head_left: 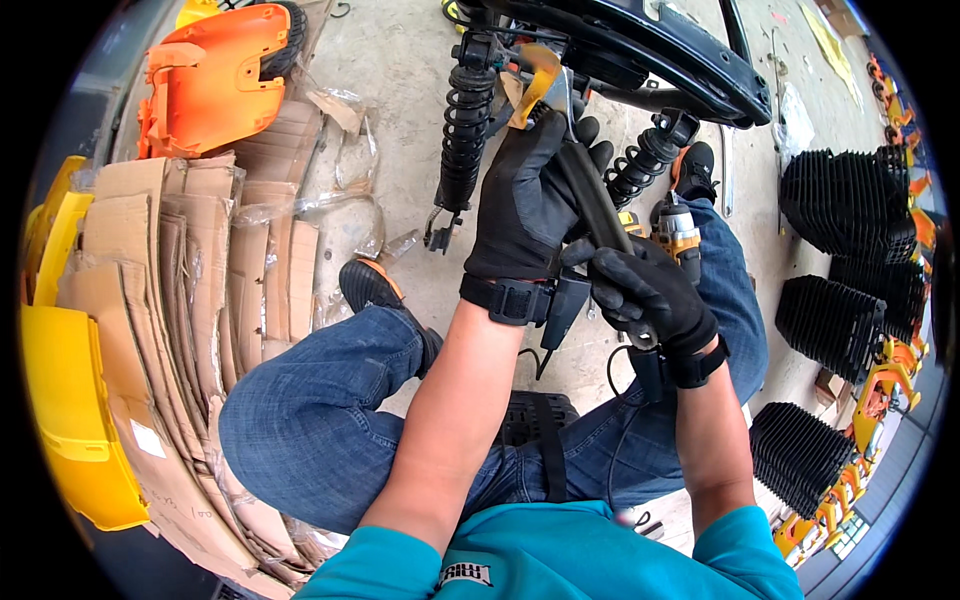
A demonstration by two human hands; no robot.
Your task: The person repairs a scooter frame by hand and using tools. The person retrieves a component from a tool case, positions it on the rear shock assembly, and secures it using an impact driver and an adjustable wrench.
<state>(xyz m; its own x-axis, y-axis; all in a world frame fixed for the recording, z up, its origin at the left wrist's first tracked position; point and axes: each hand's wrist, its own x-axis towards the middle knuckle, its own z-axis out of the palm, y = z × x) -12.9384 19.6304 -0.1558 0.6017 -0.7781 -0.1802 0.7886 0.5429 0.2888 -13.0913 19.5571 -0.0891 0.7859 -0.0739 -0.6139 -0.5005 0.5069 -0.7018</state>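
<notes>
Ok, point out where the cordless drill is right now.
In the head view, the cordless drill lies right of centre on the person's right thigh, just behind the gloved right hand and below the right coil-spring shock.

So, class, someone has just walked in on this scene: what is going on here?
A person sits on the floor in jeans, both hands gloved. The left hand and right hand grip a black handle below a dark frame with two coil springs. A drill lies by the knee. Flattened cardboard lies to the left.
</notes>
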